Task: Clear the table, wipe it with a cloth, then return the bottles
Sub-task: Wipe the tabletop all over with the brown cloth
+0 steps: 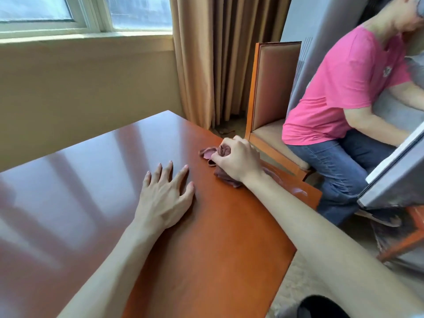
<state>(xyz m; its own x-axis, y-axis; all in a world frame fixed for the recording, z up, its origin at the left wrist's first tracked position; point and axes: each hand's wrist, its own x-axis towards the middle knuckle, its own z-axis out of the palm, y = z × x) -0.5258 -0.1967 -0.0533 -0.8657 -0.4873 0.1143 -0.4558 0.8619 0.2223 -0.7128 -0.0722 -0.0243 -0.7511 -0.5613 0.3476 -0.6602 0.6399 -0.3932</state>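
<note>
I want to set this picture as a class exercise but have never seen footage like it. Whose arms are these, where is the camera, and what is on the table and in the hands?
There is no machine here. The one picture comes from a camera worn on a person's head, looking forward and down, so the two bare arms are the wearer's own. The left hand rests open, fingers spread, on the glossy wooden table. The right hand grips a bunched reddish-brown cloth lying near the table's far edge. No bottles are in view. Beyond the table, another person in a pink shirt sits on a chair.

Glossy, smooth wood table (96, 171) — soft matt cloth (226, 176) (crumpled) on it.
</note>
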